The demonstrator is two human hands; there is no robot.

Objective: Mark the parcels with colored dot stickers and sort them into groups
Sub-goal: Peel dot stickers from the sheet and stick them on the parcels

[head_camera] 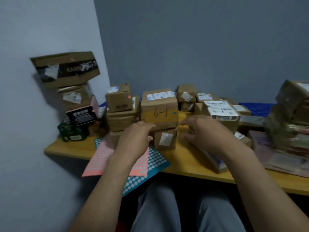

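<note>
A cardboard parcel marked "6-1" with a blue dot sticker on its front sits on top of a smaller parcel at the table's middle. My left hand touches the lower left edge of the "6-1" parcel with curled fingers. Just right of both parcels, my right hand hovers with loosely bent fingers and holds nothing. A pink dot-sticker sheet lies over a blue dot-sticker sheet at the table's front edge, under my left forearm. A parcel with a pink dot stands to the left.
Pink-dotted boxes are stacked against the left wall. Several labelled parcels crowd the table behind and right of my hands. A tall taped pile stands at the far right. A flat pink parcel lies beside it.
</note>
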